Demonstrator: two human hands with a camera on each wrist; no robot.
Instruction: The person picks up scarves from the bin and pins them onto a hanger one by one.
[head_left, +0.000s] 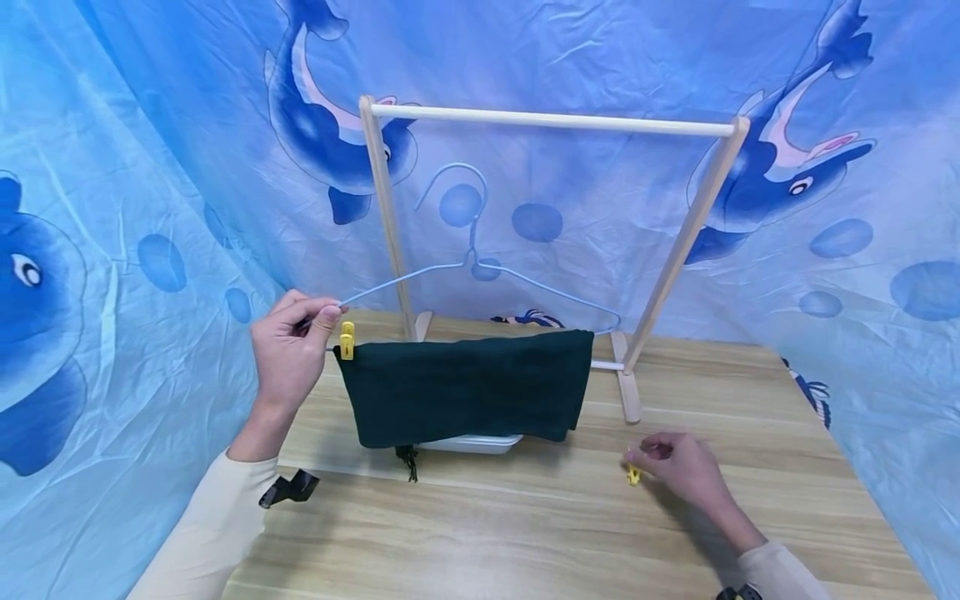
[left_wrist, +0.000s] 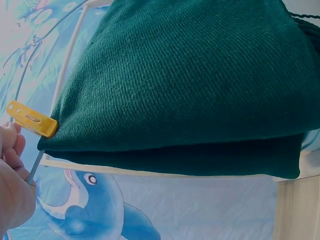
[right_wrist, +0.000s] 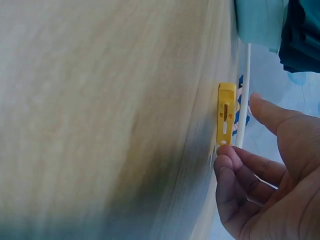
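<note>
My left hand (head_left: 292,346) grips the left end of a light-blue wire hanger (head_left: 543,286) and holds it up, hook at the top. A folded dark green knitted cloth (head_left: 465,387) hangs over its lower bar. One yellow clothespin (head_left: 347,341) clamps the cloth's left corner beside my left fingers; it shows large in the left wrist view (left_wrist: 32,119). Low at the right, my right hand (head_left: 678,468) is at a second yellow clothespin (right_wrist: 226,112) on the table. Its fingertips are right at the pin's end, while the thumb (right_wrist: 272,110) stands apart from it.
A wooden rack with a white top rail (head_left: 555,121) stands behind the hanger. Under the cloth, a white tray (head_left: 472,444) shows partly, with black cords (head_left: 407,460) beside it. Blue dolphin-print curtain (head_left: 525,50) encloses the wooden table (head_left: 480,533) at the back and sides.
</note>
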